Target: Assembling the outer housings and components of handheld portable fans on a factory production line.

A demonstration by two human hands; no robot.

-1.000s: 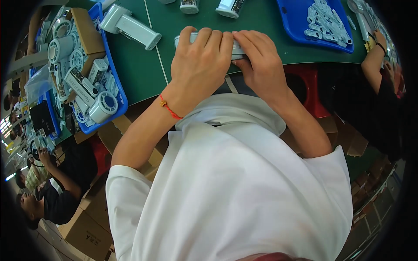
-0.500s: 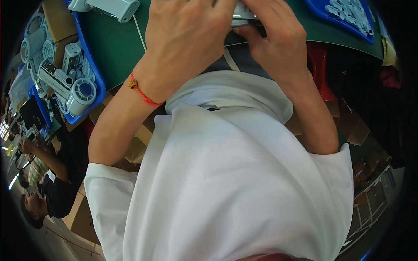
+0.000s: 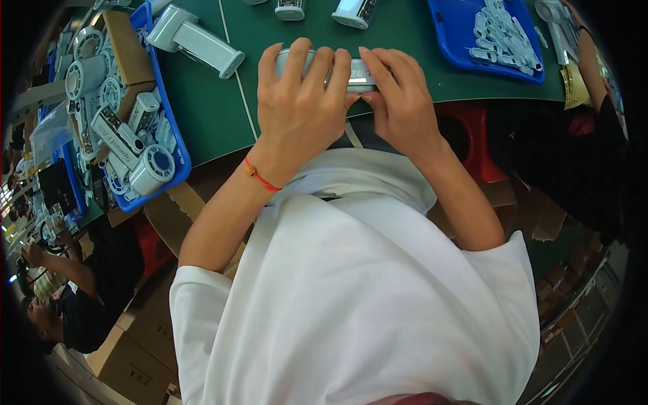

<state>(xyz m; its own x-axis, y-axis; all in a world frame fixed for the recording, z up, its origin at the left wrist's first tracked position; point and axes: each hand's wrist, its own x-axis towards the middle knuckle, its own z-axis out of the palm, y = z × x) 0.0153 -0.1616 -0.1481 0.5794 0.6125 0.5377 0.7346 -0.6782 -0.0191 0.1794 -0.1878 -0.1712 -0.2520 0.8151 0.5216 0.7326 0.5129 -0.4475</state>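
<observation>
At the near edge of the green table, both hands are wrapped round a white handheld fan (image 3: pixel 361 81), which lies crosswise between them. My left hand (image 3: pixel 300 101) covers its left part with curled fingers, and a red cord bracelet circles that wrist. Gripping the right end is my right hand (image 3: pixel 405 98), its thumb at the near side close to the left thumb. Much of the fan is hidden beneath the fingers. Beyond the left hand lies another white fan (image 3: pixel 202 48) on its side.
A blue tray (image 3: pixel 183 162) of fan parts and a cardboard box (image 3: pixel 128 50) stand at the left. Small white pieces fill part of a blue tray (image 3: pixel 449 47) at far right. Fan bodies (image 3: pixel 354 12) lie at the back. Other people sit at both sides; a red stool (image 3: pixel 476 145) is below.
The view has shifted, showing more of the table and the fan bodies at the back. My hands appear lower and smaller, still gripping the fan, with more of it showing.
</observation>
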